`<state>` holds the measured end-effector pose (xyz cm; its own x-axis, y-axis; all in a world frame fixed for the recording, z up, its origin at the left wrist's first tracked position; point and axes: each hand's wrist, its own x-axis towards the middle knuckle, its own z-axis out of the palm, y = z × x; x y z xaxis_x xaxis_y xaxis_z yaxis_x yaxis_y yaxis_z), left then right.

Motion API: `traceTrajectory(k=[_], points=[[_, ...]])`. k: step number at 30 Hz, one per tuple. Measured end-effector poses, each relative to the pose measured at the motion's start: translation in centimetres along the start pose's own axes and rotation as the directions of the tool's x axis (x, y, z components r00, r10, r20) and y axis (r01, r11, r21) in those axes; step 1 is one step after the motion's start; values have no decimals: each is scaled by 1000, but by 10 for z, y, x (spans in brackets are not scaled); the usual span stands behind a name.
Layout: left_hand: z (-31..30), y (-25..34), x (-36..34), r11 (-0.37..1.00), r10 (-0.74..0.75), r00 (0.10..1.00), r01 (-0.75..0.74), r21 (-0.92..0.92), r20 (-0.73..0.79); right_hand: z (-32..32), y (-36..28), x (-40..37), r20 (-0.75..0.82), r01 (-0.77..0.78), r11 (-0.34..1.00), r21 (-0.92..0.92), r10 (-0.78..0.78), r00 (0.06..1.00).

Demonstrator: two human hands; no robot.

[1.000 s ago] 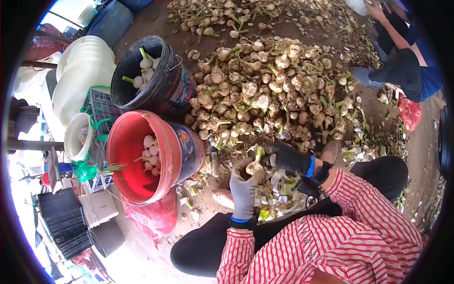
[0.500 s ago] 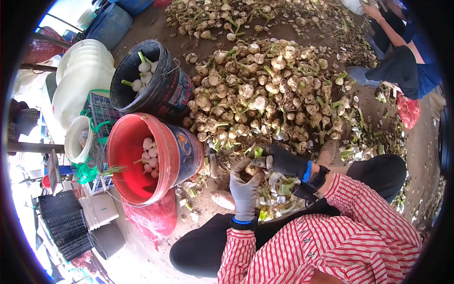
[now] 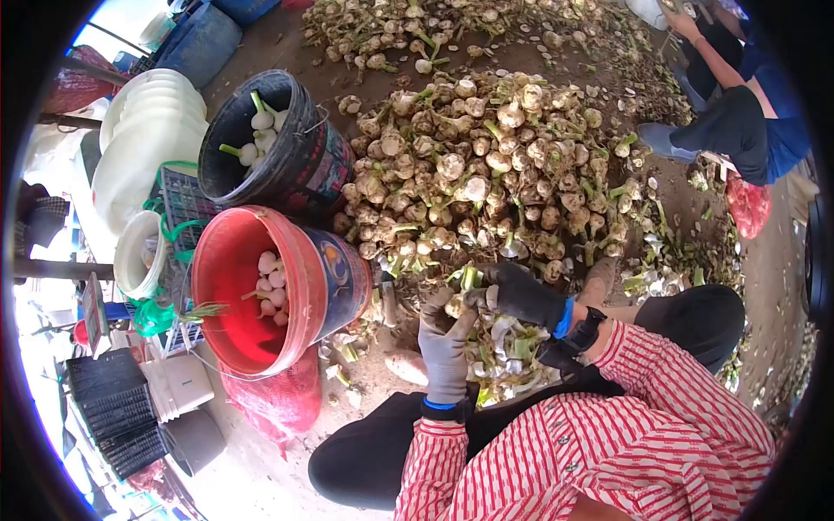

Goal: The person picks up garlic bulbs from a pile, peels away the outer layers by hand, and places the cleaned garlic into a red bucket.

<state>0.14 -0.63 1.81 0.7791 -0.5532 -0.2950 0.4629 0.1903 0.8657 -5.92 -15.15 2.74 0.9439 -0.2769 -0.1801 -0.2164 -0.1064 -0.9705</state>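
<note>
My left hand, in a grey glove, has its fingers closed around a garlic bulb in front of my lap. A short green stem rises from the bulb. My right hand, in a black glove, is curled against the bulb and its stem from the other side. Whether a small tool is inside the right hand cannot be made out. Loose peelings lie below both hands. Just beyond them spreads a big heap of unpeeled garlic.
To the left, a red bucket and a black bucket hold cleaned white bulbs. A pink mesh sack lies beside the red one. Black crates are stacked at the lower left. Another person sits at the upper right.
The bulb has turned up between my hands, so more of its stem and pale side shows. My left hand has shifted slightly left, and the right-hand fingers have moved at the stem.
</note>
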Motion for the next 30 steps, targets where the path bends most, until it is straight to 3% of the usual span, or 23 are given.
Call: traceTrajectory(k=[2, 4, 5, 6, 8, 9, 10, 11, 12, 13, 14, 15, 16, 18, 19, 20, 22, 23, 26, 27, 28, 29, 30], points=[[2, -1, -2, 1000, 0, 1000, 0, -8, -22, 6, 14, 2, 23, -119, 956, 268, 117, 993], [0, -4, -1, 938, 164, 986, -144, 315, -37, 8, 30, 3, 33, -125, 929, 349, 121, 992], [0, -4, -2, 938, 164, 986, -144, 315, -37, 9, 36, 2, 45, -130, 894, 429, 123, 991], [3, -1, -4, 926, 147, 988, -124, 355, -39, 9, 35, 3, 45, -130, 894, 428, 123, 991], [6, 3, -5, 912, 130, 991, -104, 396, -41, 9, 32, 3, -43, -92, 996, 0, 92, 995], [5, 7, -4, 994, -45, 999, 45, 101, 0, 10, 34, 1, -44, -94, 996, 1, 94, 995], [3, 10, -3, 958, -200, 976, 214, -192, 91, 11, 36, 0, -130, 40, 993, -107, -54, 990], [-11, -3, 2, 889, -270, 955, 297, -348, 125, 12, 37, 0, -195, 164, 960, -225, -209, 958], [-9, -1, 3, 891, -267, 955, 295, -347, 125, 9, 29, 0, -195, 167, 960, -224, -212, 958], [-6, 3, 2, 837, -283, 947, 322, -442, 154, 3, 14, 0, -89, 39, 990, 136, -27, 996], [0, 8, 1, 773, -297, 937, 349, -531, 183, 2, 6, 0, 79, -140, 877, 460, 116, 990], [12, 15, -1, 831, -334, 941, 320, -454, 51, 5, 8, 3, -70, 140, 987, 74, -135, 988], [7, 12, 0, 831, -335, 941, 320, -454, 50, 7, 9, 1, -70, 139, 987, 76, -134, 989], [-16, -6, 6, 755, -448, 880, 468, -459, 161, 9, 6, -6, -153, 154, 988, 20, -150, 977], [-25, -5, 14, 647, -445, 791, 608, -460, 420, 12, 16, 0, -241, 389, 853, -348, -483, 842], [-26, -9, 11, 645, -449, 788, 612, -458, 421, 13, 22, -3, -245, 386, 855, -347, -480, 842], [0, 10, 5, 848, -438, 885, 464, -255, 156, 13, 12, -4, -274, 121, 987, -103, -145, 951], [-5, 0, 4, 970, -239, 970, 240, -23, 39, 17, 10, -2, -363, 63, 992, -107, -98, 927], [-6, 3, 5, 978, -105, 993, 114, 175, -60, 14, 12, -7, -260, 95, 970, -225, -154, 953], [-16, 0, 8, 969, -120, 993, 121, 215, -21, 9, 21, -6, -262, 93, 970, -225, -152, 953], [-18, 5, 9, 968, -123, 992, 124, 216, -21, 1, 34, -3, -122, 6, 975, 222, 22, 992], [-20, 10, 10, 975, -178, 984, 174, 135, 17, -2, 43, 0, 83, -144, 783, 605, 117, 990], [-21, 13, 11, 973, -227, 972, 224, 54, 59, -4, 37, 1, 86, -143, 783, 605, 115, 990]])
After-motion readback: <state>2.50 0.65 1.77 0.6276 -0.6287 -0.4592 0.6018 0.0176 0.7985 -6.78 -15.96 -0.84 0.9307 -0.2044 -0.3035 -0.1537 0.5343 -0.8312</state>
